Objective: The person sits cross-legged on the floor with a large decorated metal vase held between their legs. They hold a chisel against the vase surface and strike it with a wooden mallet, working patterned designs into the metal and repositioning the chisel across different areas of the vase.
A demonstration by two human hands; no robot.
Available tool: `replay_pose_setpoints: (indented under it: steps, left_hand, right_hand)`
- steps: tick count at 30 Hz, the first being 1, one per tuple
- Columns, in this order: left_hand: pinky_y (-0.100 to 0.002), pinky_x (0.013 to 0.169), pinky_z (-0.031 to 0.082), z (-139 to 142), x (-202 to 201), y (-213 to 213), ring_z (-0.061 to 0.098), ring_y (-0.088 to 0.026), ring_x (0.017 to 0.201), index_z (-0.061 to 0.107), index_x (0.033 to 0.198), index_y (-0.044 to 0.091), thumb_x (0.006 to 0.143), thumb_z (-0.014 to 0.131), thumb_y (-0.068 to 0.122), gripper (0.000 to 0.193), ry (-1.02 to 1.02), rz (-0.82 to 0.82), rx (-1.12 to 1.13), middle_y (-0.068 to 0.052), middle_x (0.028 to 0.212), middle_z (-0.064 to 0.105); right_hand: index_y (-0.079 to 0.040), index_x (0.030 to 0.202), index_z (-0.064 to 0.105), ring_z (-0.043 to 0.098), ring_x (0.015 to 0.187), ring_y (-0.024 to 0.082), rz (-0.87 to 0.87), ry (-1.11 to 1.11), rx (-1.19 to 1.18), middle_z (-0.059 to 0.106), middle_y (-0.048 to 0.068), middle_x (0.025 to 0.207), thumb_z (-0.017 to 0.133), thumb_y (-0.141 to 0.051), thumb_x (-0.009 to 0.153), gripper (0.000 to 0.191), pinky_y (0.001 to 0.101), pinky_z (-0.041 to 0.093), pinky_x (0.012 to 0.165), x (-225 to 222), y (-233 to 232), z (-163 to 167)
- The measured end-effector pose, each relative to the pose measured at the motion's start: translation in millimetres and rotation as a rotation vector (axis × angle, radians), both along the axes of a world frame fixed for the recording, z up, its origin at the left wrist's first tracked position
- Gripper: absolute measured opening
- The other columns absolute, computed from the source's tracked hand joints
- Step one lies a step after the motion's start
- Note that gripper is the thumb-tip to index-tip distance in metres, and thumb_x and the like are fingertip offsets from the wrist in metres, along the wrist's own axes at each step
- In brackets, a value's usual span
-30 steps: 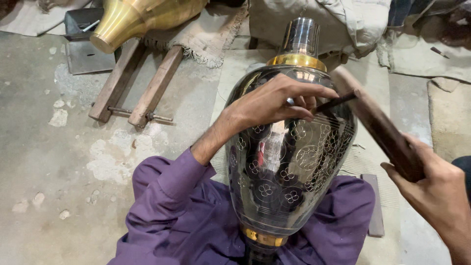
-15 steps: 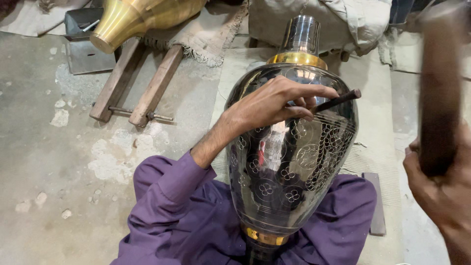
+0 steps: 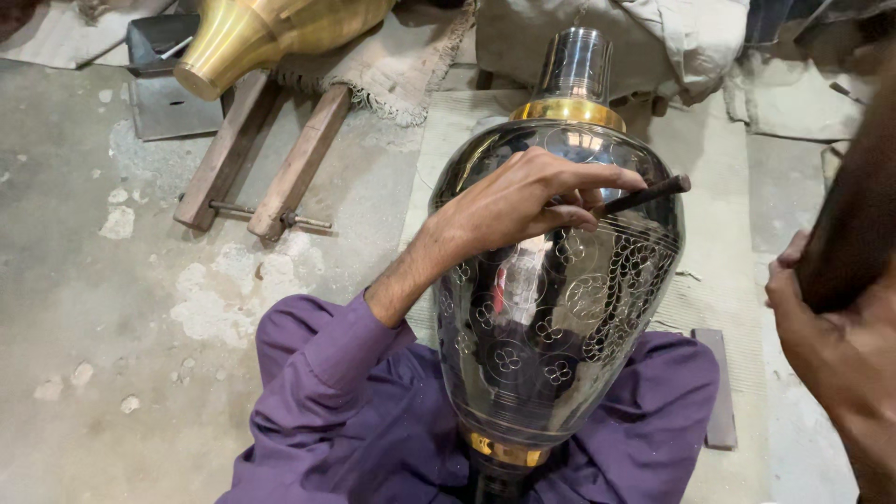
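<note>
The person sits on a concrete floor (image 3: 84,308), grey and pitted, with pale chipped patches and small loose bits of rubble. Purple trousers (image 3: 345,411) cover the legs, and a large dark engraved metal vase (image 3: 560,308) lies between them, its brass-banded neck pointing away and its brass foot near the body. Flower and scale patterns are cut into its shiny surface.

The left hand (image 3: 523,201) rests on the upper shoulder of the vase, its grip closed around a thin dark chisel (image 3: 644,194) whose tip meets the metal under the fingers. The right hand (image 3: 831,327) is raised at the right edge of the view, its grip closed around a dark wooden mallet (image 3: 854,224), well apart from the chisel.

Under the vase lies a pale woven mat (image 3: 719,187). Beyond it, a wooden clamp frame (image 3: 271,159) of two bars joined by a metal rod lies on the floor, and a plain brass vase (image 3: 271,33) rests on a fringed cloth (image 3: 392,70). A heap of light fabric (image 3: 672,37) sits at the far side.
</note>
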State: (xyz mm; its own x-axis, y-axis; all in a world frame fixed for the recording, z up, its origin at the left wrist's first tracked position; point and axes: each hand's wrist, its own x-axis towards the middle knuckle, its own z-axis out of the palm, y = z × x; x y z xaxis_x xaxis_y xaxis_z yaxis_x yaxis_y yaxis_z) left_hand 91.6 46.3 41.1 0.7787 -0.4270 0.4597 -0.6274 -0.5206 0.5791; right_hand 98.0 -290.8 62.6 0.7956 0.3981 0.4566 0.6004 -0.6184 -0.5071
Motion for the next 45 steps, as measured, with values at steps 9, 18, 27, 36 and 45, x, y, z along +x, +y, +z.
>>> replay_pose_setpoints:
  steps: [9, 18, 27, 36, 45]
  left_hand:
    - [-0.035, 0.085, 0.066, -2.8, -6.2, -1.4, 0.08, -0.011, 0.087, 0.053, 0.146, 0.028, 0.09, 0.073, 0.024, 0.06, 0.04, 0.053, -0.028, 0.003, 0.095, 0.081]
    - [-0.033, 0.084, 0.068, -1.8, -17.6, -1.9, 0.078, -0.011, 0.087, 0.053, 0.147, 0.028, 0.09, 0.077, 0.019, 0.062, 0.024, 0.131, -0.068, 0.001, 0.098, 0.079]
    - [-0.035, 0.082, 0.069, -17.8, -18.1, -8.4, 0.081, -0.013, 0.089, 0.052, 0.145, 0.028, 0.095, 0.073, 0.02, 0.055, 0.042, 0.225, -0.131, 0.0, 0.101, 0.081]
    - [-0.034, 0.079, 0.071, -19.1, -38.6, -14.8, 0.082, -0.016, 0.087, 0.053, 0.144, 0.022, 0.096, 0.072, 0.014, 0.053, 0.1, 0.361, -0.328, -0.006, 0.097, 0.081]
    - [-0.034, 0.077, 0.071, -30.8, -48.5, -29.7, 0.082, -0.017, 0.086, 0.056, 0.139, 0.015, 0.097, 0.074, 0.014, 0.045, 0.029, 0.534, -0.526, -0.006, 0.095, 0.08]
  right_hand:
    - [0.0, 0.135, 0.054, 0.073, 0.084, 0.027, -0.062, 0.101, -0.142, 0.07, 0.022, 0.103, 0.07, 0.003, 0.098, 0.04, 0.036, 0.06, 0.073, 11.4, -8.8, -9.8]
    - [-0.001, 0.16, 0.042, 0.067, 0.087, 0.025, 0.062, 0.119, -0.179, 0.067, 0.019, 0.105, 0.067, 0.005, 0.088, 0.077, 0.0335, 0.055, 0.078, 38.2, -30.6, -16.9]
    - [-0.003, 0.158, 0.046, 0.068, 0.088, 0.027, 0.125, -0.011, -0.268, 0.067, 0.02, 0.106, 0.066, 0.007, 0.084, 0.078, 0.0358, 0.056, 0.079, 49.4, 4.3, 29.4]
    - [-0.004, 0.156, 0.049, 0.07, 0.088, 0.029, 0.284, -0.168, -0.393, 0.068, 0.022, 0.106, 0.064, 0.01, 0.079, 0.079, 0.0382, 0.057, 0.08, 60.6, 61.4, 93.9]
    - [-0.005, 0.153, 0.053, 0.071, 0.089, 0.031, 0.336, -0.249, -0.564, 0.069, 0.023, 0.106, 0.063, 0.013, 0.075, 0.081, 0.0405, 0.058, 0.081, 55.0, 92.4, 123.8]
